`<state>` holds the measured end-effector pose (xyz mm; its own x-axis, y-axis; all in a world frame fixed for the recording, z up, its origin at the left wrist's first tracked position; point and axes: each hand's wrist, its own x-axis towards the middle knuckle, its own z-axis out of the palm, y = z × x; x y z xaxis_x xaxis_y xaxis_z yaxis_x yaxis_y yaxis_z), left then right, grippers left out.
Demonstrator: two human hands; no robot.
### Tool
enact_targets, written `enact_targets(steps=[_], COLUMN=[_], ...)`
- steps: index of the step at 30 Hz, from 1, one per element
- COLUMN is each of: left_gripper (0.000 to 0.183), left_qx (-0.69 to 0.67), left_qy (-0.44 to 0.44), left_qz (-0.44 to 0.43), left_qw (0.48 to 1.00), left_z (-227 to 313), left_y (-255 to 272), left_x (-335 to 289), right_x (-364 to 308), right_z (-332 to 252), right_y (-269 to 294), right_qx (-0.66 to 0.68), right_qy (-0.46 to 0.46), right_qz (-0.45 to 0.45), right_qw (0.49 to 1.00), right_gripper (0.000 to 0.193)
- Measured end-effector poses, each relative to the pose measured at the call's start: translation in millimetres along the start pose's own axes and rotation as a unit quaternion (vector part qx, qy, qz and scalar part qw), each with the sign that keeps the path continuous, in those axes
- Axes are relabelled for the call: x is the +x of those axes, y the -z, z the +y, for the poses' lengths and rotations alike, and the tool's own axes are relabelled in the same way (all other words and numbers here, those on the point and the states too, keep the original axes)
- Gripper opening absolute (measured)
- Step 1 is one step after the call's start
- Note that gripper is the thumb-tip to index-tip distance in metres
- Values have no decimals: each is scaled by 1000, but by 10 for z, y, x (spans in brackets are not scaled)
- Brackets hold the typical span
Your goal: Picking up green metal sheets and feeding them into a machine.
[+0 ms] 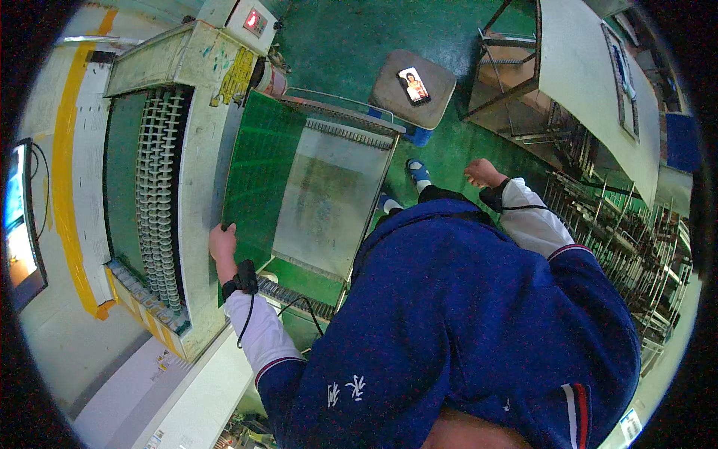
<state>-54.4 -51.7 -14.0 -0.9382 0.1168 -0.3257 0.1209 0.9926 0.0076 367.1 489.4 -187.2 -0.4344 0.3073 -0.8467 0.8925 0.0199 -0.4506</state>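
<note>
My left hand [223, 243] is closed on the near edge of a large, flat green panel [258, 161]. The panel stands on edge at the left side of a wheeled-looking rack with slotted bars [340, 133]. Inside that rack, a pale grey board or surface [321, 202] shows beside the panel. Out to the right, my right hand [485, 173] hangs over the floor with loosely curled fingers a little apart and nothing visible in them. Both wrists wear black straps with cables.
Left of the rack, a machine [202, 150] has rows of white rollers [158, 194]. A stool [441, 78] carries a lit phone [413, 85]. At right are a slanted white board [583, 90] and many metal racks [621, 247]. A screen [22, 224] is at far left.
</note>
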Motion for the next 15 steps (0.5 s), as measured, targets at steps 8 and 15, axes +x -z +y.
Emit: enact_targets(steps=[8, 15], left_gripper=[37, 33], left_qx=[-14, -25], left_qy=[-12, -23], left_qz=[12, 13], left_qw=[1000, 999], left_z=[2, 23], left_y=[4, 21], left_x=[-27, -50], right_x=[9, -54], right_z=[75, 11], right_y=[4, -18], right_qx=[10, 43], right_qy=[42, -3], right_qz=[-3, 10], right_qw=[999, 999], right_gripper=[20, 17])
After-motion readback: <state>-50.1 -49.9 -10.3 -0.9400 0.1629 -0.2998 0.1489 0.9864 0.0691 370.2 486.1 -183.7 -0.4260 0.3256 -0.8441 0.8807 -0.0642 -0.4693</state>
